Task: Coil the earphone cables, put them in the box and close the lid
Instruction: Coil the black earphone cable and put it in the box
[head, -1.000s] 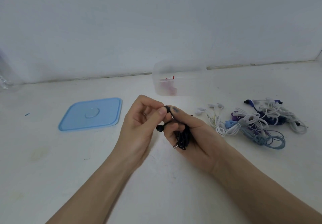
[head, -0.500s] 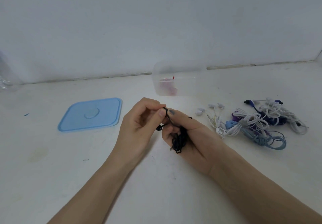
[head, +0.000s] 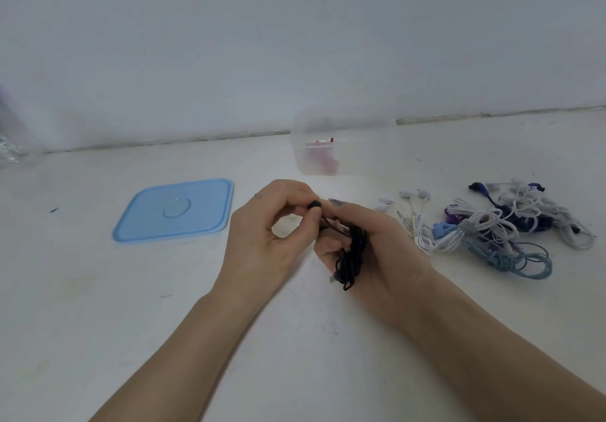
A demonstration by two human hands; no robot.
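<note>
Earphone cable [head: 352,257] black, both hands' grip closed on it; white table [head: 98,323], pale wall [head: 295,44]

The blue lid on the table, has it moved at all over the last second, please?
No. The blue lid lies flat left of the clear box, as before.

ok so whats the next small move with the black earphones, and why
Probably tuck the loose earbud end into the bundle. The right hand already grips the coiled black earphone cable, while the left hand pinches one black earbud just above it. The clear box stands open behind, its blue lid lying off to the left.
</note>
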